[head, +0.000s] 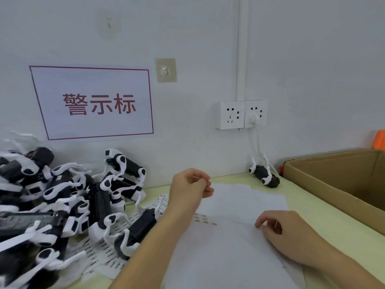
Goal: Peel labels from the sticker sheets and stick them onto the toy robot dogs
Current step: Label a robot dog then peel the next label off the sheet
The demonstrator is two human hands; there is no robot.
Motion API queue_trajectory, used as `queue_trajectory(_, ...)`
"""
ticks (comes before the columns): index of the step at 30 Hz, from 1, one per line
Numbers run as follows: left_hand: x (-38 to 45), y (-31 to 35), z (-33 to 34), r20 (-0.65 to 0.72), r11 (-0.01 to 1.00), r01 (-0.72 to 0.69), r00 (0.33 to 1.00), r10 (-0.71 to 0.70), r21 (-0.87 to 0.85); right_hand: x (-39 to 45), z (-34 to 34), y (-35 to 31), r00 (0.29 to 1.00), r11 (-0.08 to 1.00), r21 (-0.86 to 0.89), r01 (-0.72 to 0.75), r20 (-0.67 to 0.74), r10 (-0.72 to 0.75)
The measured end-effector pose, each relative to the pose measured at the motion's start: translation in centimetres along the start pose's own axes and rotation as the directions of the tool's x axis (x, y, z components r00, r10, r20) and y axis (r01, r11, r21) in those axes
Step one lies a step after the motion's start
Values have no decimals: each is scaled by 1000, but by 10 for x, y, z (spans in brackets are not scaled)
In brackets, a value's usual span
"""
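Left hand (188, 187): raised above the sheets, fingers (205, 180) curled in toward the thumb as if pinching something small; no label shows between them, so I cannot tell whether they hold one.
Right hand (289, 236): resting on the white sheets, fingers bent with the tips down on the paper, apparently steadying it or working at an edge.
Sticker sheets (229, 243): spread on the bench (333, 222) in front of the person; the top ones look mostly blank, with a few printed labels near the left forearm.
More label sheets (100, 253): lying partly under the pile, many labels unpeeled.
Toy robot dogs, pile (68, 201): heaped at the left of the bench; whether any carry a label cannot be made out.
Single dog (264, 176): apart by the wall, beside the cardboard box (337, 184).
Progress: judged early or midway; a large pile waits, and the visible part of the box shows no dogs.
Left to do: peel, stick, repeat for the pile.
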State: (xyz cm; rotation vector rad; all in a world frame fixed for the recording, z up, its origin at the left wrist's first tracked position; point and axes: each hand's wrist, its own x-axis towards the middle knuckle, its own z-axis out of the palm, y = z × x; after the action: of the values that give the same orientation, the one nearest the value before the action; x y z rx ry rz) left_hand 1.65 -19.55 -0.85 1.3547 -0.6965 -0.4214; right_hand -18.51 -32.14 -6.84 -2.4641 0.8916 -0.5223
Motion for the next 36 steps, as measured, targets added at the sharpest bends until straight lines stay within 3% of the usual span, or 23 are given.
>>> queue_trajectory(3, 7, 12, -17, -128, 994, -16, 992, 2, -108, -2, 0, -1, 1000, 998, -54, 18, 26, -16)
queue_trajectory(5, 11, 14, -34, -209, 984, -79, 971, 113, 161, -2, 0, -2, 999, 998, -66, 22, 27, -21)
queue_trajectory(6, 13, 14, -42, -199, 913, -116, 958, 207, 392, -2, 0, -2, 999, 998, -66, 24, 25, -22)
queue_trajectory(8, 14, 14, -56, -72, 648, -140, 954, 289, 749, -2, 0, -3, 999, 996, -81, 27, 26, -25)
queue_trajectory(9, 14, 12, -58, -19, 530, -133, 962, 271, 838, -3, 1, -3, 999, 995, -92, 31, 27, -28)
queue_trajectory(11, 13, 6, -56, 53, 407, -140, 975, 218, 903, -3, 2, -4, 999, 993, -116, 38, 27, -35)
queue_trajectory(14, 10, 2, -41, 236, 464, -262, 965, 114, 846, -3, 4, -5, 999, 989, -143, 37, 24, -34)
queue_trajectory(16, 7, -3, -30, 388, 524, -298, 919, -69, 798, -3, 4, -6, 999, 987, -156, 37, 21, -34)
queue_trajectory(18, 1, -11, -24, 452, 455, -291, 840, -298, 842, -3, 4, -6, 999, 986, -163, 38, 22, -35)
queue_trajectory(20, -4, -18, -21, 423, 352, -287, 806, -415, 891, -3, 4, -6, 999, 984, -173, 43, 24, -40)
queue_trajectory(25, -4, -25, -23, 409, 342, -277, 812, -416, 898, -4, 4, -8, 998, 983, -170, 64, 17, -62)
queue_trajectory(31, -4, -22, -23, 470, 410, -307, 790, -393, 859, -5, 3, -19, 986, 982, -144, 125, -91, -139)
queue_trajectory(34, -6, -21, -18, 539, 526, -313, 763, -358, 791, -7, 5, -28, 951, 964, -82, 255, -160, -265)
queue_trajectory(36, -10, -20, -11, 599, 634, -297, 727, -335, 714, -10, 8, -32, 944, 953, -52, 300, -128, -304)
